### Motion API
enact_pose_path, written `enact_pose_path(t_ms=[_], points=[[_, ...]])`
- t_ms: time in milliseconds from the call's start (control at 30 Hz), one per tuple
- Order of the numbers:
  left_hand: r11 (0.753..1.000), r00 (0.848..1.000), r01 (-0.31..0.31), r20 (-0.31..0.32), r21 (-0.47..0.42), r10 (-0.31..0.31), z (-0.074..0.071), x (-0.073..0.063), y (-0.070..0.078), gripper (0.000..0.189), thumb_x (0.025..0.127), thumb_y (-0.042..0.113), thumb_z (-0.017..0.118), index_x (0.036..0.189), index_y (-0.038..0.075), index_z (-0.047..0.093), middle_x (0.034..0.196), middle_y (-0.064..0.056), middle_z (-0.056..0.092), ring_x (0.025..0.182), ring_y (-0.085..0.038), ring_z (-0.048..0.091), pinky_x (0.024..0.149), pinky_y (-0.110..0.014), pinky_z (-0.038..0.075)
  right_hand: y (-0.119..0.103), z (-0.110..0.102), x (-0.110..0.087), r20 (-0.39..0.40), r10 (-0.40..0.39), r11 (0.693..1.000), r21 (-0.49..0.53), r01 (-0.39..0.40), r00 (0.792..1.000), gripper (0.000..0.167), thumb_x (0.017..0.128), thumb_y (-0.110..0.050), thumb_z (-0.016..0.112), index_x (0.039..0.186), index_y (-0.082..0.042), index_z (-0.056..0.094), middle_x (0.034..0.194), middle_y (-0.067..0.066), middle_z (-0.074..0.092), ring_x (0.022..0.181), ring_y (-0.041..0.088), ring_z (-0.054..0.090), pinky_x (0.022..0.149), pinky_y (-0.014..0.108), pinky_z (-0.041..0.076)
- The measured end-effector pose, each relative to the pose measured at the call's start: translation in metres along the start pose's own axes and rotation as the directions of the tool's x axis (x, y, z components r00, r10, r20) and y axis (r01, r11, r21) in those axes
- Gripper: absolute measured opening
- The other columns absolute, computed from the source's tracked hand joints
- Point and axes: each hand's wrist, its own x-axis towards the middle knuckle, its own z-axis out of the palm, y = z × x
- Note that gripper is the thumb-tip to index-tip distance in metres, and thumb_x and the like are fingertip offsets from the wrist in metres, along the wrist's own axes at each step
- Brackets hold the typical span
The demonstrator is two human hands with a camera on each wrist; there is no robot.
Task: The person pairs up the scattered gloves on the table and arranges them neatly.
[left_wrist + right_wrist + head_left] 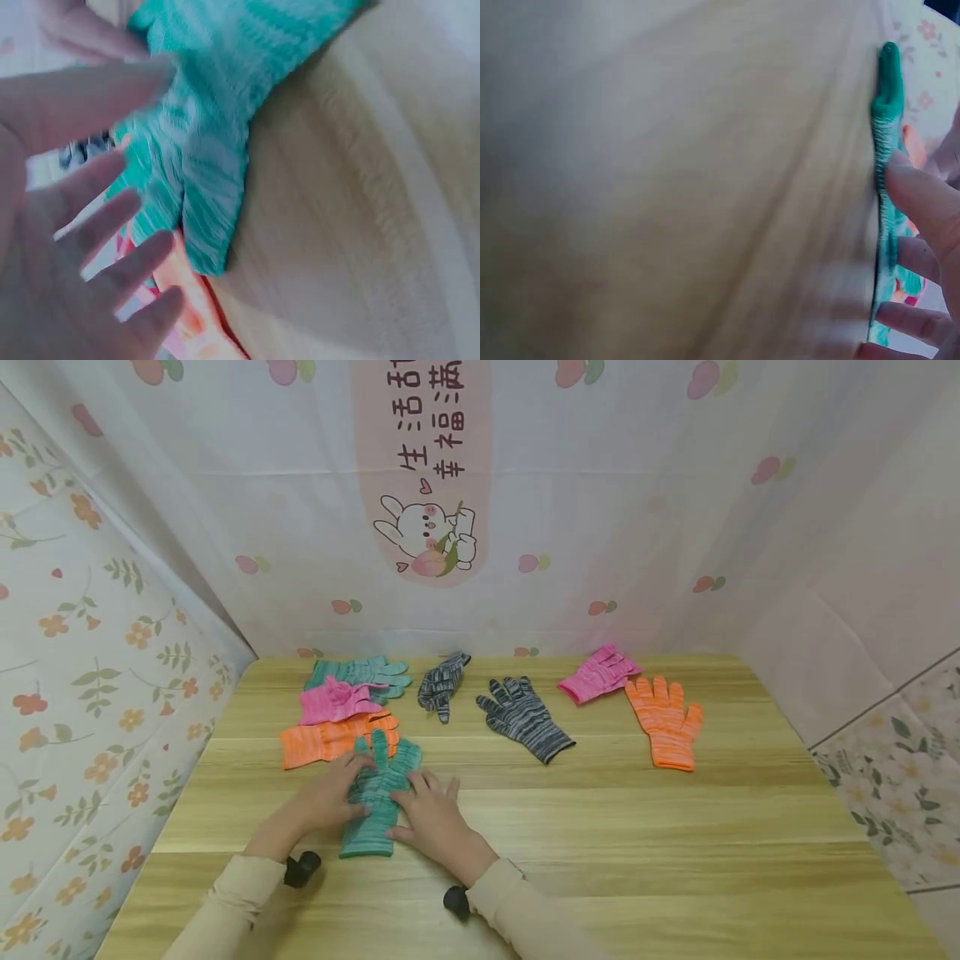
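A green knitted glove (378,806) lies flat on the table in front of the person, cuff toward the near edge. My left hand (327,793) is at its left side with fingers spread; the left wrist view shows the fingers fairly straight beside the green glove (214,127). On the other side, my right hand (437,822) touches the glove with its thumb and fingertips, fingers spread. Seen from the right wrist, the glove (886,150) is edge-on, with the thumb against it. The glove's fingertips overlap an orange glove (318,743) behind it.
Behind, a pink glove (337,702) partly covers another green glove (360,670). Two dark grey gloves, one bunched (442,685) and one spread (525,718), lie mid-table. At right are a pink glove (600,674) and an orange glove (666,722). A printed curtain (600,527) hangs behind the table.
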Motion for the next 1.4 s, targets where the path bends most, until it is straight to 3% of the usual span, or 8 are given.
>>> enact_pose_path(t_ms=[133, 333, 567, 667, 800, 900, 1200, 1400], points=[[0.994, 0.992, 0.108, -0.06, -0.013, -0.108, -0.002, 0.008, -0.008, 0.051, 0.089, 0.018, 0.061, 0.129, -0.009, 0.042, 0.128, -0.028, 0.045, 0.116, -0.045, 0.044, 0.098, -0.058, 0.037, 0.0, -0.001, 0.003, 0.03, 0.025, 1.0, 0.005, -0.025, 0.999, 0.056, 0.08, -0.055, 0.061, 0.127, -0.024, 0.057, 0.138, 0.009, 0.043, 0.13, 0.031, 0.038, 0.093, 0.071, 0.032], [0.969, 0.975, 0.213, -0.096, 0.128, -0.202, -0.009, 0.016, -0.032, 0.044, 0.094, 0.02, 0.053, 0.12, -0.014, 0.045, 0.12, -0.031, 0.047, 0.115, -0.047, 0.043, 0.099, -0.057, 0.035, -0.001, -0.003, 0.003, 0.035, 0.033, 0.999, 0.017, -0.034, 0.999, 0.055, 0.08, -0.054, 0.062, 0.127, -0.025, 0.057, 0.139, 0.009, 0.043, 0.13, 0.03, 0.038, 0.093, 0.071, 0.031], [0.925, 0.941, 0.335, -0.02, 0.179, -0.337, -0.023, 0.017, -0.055, 0.053, 0.098, 0.022, 0.042, 0.136, -0.013, 0.032, 0.14, -0.034, 0.031, 0.128, -0.057, 0.022, 0.103, -0.065, 0.024, -0.003, -0.005, 0.004, 0.047, 0.047, 0.998, 0.033, -0.048, 0.998, 0.056, 0.081, -0.052, 0.063, 0.128, -0.025, 0.056, 0.141, 0.009, 0.041, 0.13, 0.03, 0.038, 0.095, 0.071, 0.029], [0.926, 0.951, 0.306, -0.021, 0.22, -0.309, -0.021, 0.014, -0.051, 0.055, 0.097, 0.021, 0.044, 0.137, -0.014, 0.03, 0.142, -0.034, 0.03, 0.13, -0.056, 0.022, 0.104, -0.063, 0.025, -0.003, -0.006, 0.005, 0.059, 0.055, 0.998, 0.026, -0.057, 0.997, 0.056, 0.081, -0.052, 0.062, 0.129, -0.025, 0.055, 0.142, 0.008, 0.04, 0.131, 0.03, 0.037, 0.095, 0.071, 0.03], [0.957, 0.98, 0.197, -0.064, 0.215, -0.187, -0.011, 0.006, -0.033, 0.053, 0.094, 0.023, 0.052, 0.134, -0.01, 0.039, 0.138, -0.029, 0.039, 0.129, -0.047, 0.034, 0.105, -0.057, 0.03, -0.005, -0.007, 0.006, 0.068, 0.062, 0.998, -0.001, -0.062, 0.996, 0.056, 0.082, -0.053, 0.061, 0.13, -0.025, 0.054, 0.142, 0.008, 0.04, 0.13, 0.029, 0.038, 0.094, 0.07, 0.032], [0.974, 0.992, 0.123, -0.06, 0.188, -0.113, -0.002, -0.001, -0.018, 0.053, 0.092, 0.028, 0.056, 0.131, -0.006, 0.046, 0.135, -0.025, 0.044, 0.126, -0.043, 0.04, 0.101, -0.055, 0.036, -0.006, -0.007, 0.007, 0.065, 0.063, 0.998, -0.018, -0.062, 0.996, 0.056, 0.082, -0.053, 0.061, 0.13, -0.025, 0.054, 0.142, 0.008, 0.04, 0.129, 0.029, 0.039, 0.093, 0.07, 0.033], [0.967, 0.993, 0.073, -0.105, 0.242, -0.048, 0.016, -0.012, -0.003, 0.062, 0.088, 0.034, 0.061, 0.134, -0.004, 0.044, 0.139, -0.022, 0.043, 0.127, -0.041, 0.04, 0.1, -0.054, 0.039, -0.006, -0.008, 0.006, 0.046, 0.06, 0.998, -0.01, -0.06, 0.997, 0.056, 0.081, -0.053, 0.062, 0.128, -0.024, 0.056, 0.142, 0.009, 0.041, 0.128, 0.03, 0.04, 0.093, 0.07, 0.033], [0.982, 0.998, -0.022, -0.049, 0.186, 0.032, 0.028, -0.011, 0.009, 0.063, 0.09, 0.035, 0.058, 0.138, -0.002, 0.041, 0.143, -0.019, 0.04, 0.132, -0.042, 0.035, 0.103, -0.055, 0.035, -0.006, -0.006, 0.005, 0.045, 0.054, 0.998, -0.027, -0.053, 0.998, 0.056, 0.082, -0.054, 0.061, 0.13, -0.026, 0.055, 0.143, 0.008, 0.041, 0.129, 0.03, 0.04, 0.093, 0.07, 0.033]])
